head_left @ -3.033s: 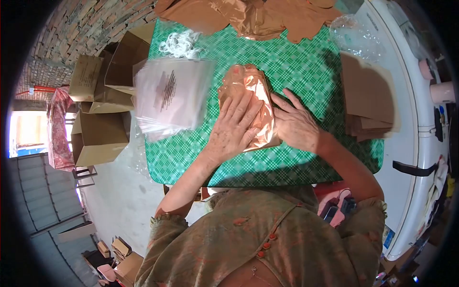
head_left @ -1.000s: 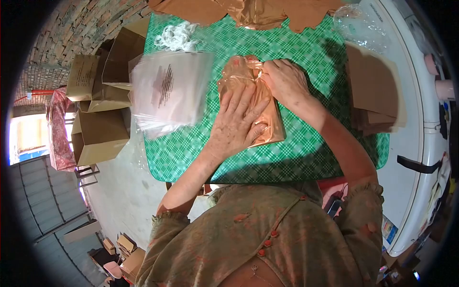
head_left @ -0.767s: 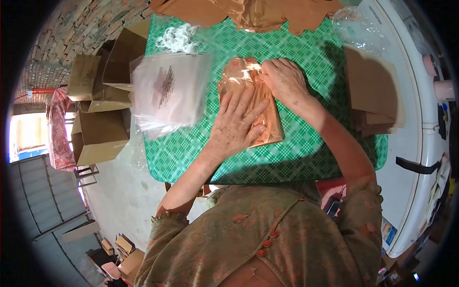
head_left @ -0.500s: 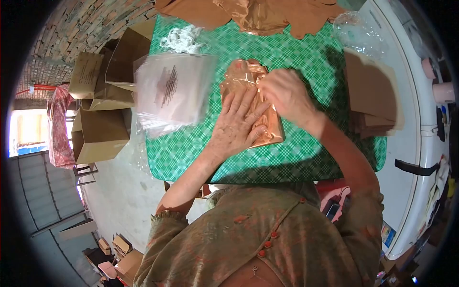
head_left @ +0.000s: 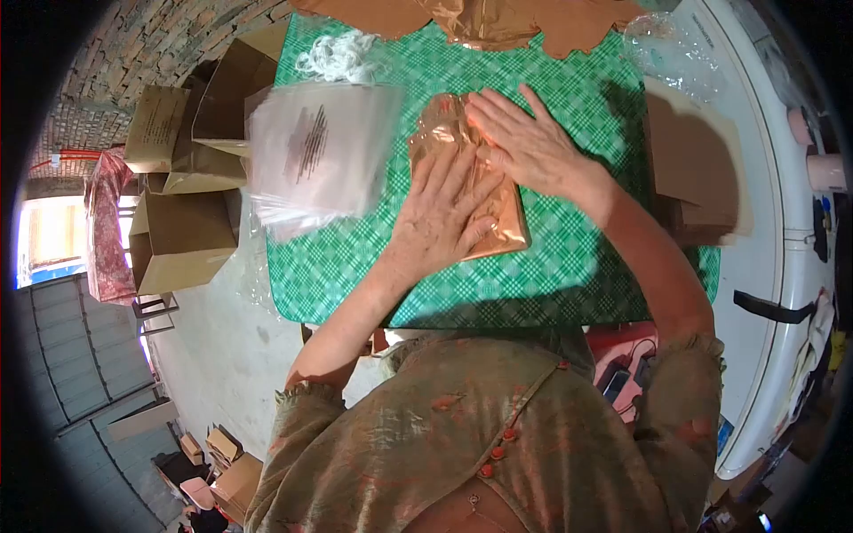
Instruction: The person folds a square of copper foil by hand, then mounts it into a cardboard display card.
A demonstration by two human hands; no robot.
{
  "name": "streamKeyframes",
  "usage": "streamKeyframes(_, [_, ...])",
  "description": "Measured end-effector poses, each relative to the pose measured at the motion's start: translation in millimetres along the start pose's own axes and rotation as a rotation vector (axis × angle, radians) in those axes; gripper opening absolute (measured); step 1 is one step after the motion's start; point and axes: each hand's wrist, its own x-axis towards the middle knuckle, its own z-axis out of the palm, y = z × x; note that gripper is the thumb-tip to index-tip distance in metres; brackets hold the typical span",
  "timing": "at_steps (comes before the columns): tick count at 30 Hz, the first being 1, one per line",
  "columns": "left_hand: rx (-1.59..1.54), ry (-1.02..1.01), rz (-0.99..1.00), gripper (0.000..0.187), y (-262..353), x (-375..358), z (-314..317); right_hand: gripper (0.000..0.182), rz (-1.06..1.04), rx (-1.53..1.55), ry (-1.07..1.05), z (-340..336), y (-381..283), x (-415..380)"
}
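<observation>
A shiny copper-coloured folded sheet (head_left: 502, 222), thin like foil or plastic film, lies on the green checked tablecloth (head_left: 426, 298) in front of me. Flat on its lower left part rests my left hand (head_left: 440, 209), fingers spread. My right hand (head_left: 533, 147) lies across its upper right edge, with fingers stretched out and the thumb apart. Parts of the sheet are hidden under both hands. To the left of my left hand is a stack of clear plastic bags (head_left: 311, 155) with dark printing.
White string (head_left: 342, 58) lies tangled at the back left, and brown-orange sheets (head_left: 498, 22) cover the far edge. Brown cardboard sheets (head_left: 697, 160) and crumpled clear plastic (head_left: 671, 58) are at the right. Open cardboard boxes (head_left: 191, 235) stand left of the table.
My right hand has gone from a closed grip at the sheet's right edge to lying flat with fingers extended, farther up. My left hand stays pressed on the sheet.
</observation>
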Motion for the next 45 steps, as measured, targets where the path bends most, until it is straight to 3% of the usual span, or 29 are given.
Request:
streamKeyframes(6, [0.013, 0.037, 0.001, 0.065, -0.8, -2.2, 3.3, 0.07, -0.086, -0.098, 0.156, -26.6, -26.1, -51.0])
streamKeyframes(10, [0.027, 0.121, 0.042, 0.062, -2.7, -2.3, 6.9, 0.069, -0.141, 0.08, 0.117, -25.8, -52.0, -95.2])
streamKeyframes(17, [0.037, 0.078, 0.027, 0.062, -2.9, -5.4, 9.2, 0.076, -0.149, 0.124, 0.004, -18.7, -76.0, -134.4])
streamKeyframes(18, [0.036, 0.074, 0.028, 0.063, -2.9, -5.1, 9.2, 0.068, -0.155, 0.149, 0.069, -21.5, -80.9, -136.7])
streamKeyframes(20, [0.04, 0.078, 0.032, 0.063, -3.4, -4.1, 9.2, 0.065, -0.148, 0.133, -0.128, -38.4, -79.5, -138.4])
streamKeyframes(22, [0.047, 0.084, 0.038, 0.064, -4.7, -5.1, 10.9, 0.059, -0.158, 0.135, -0.072, -46.1, -81.7, -135.7])
streamKeyframes(24, [0.054, 0.095, 0.039, 0.064, -5.6, -5.9, 11.8, 0.05, -0.189, 0.153, 0.235, -34.5, -85.2, -129.4])
streamKeyframes(27, [0.025, 0.123, 0.043, 0.064, -6.2, -6.4, 14.9, 0.054, -0.123, 0.117, 0.317, -22.6, -91.2, -111.1])
streamKeyframes(32, [0.046, 0.201, 0.068, 0.064, -10.4, -5.7, 21.4, 0.083, 0.015, 0.001, 0.114, -0.3, -94.1, -115.5])
streamKeyframes(35, [0.042, 0.169, 0.041, 0.064, -9.1, -7.5, 19.6, 0.08, 0.061, -0.01, 0.107, -10.3, -91.7, -114.8])
streamKeyframes(36, [0.04, 0.186, 0.045, 0.064, -8.8, -7.2, 19.4, 0.074, 0.068, -0.087, 0.249, -8.5, -88.0, -110.7])
streamKeyframes(39, [0.025, 0.22, 0.05, 0.064, -6.9, -8.3, 19.5, 0.061, 0.28, 0.275, 0.296, -6.9, -69.8, -92.4])
streamKeyframes(40, [0.019, 0.228, 0.052, 0.064, -7.1, -8.1, 19.4, 0.04, 0.253, 0.224, 0.479, -6.4, -66.2, -86.3])
streamKeyframes(43, [0.112, 0.211, 0.084, 0.064, -8.6, -9.4, 17.7, 0.027, 0.396, 0.555, 0.427, -8.8, -50.9, -56.0])
streamKeyframes(45, [0.046, 0.223, 0.062, 0.064, -7.8, -8.2, 17.5, 0.028, 0.463, 0.637, 0.447, -9.8, -46.0, -38.6])
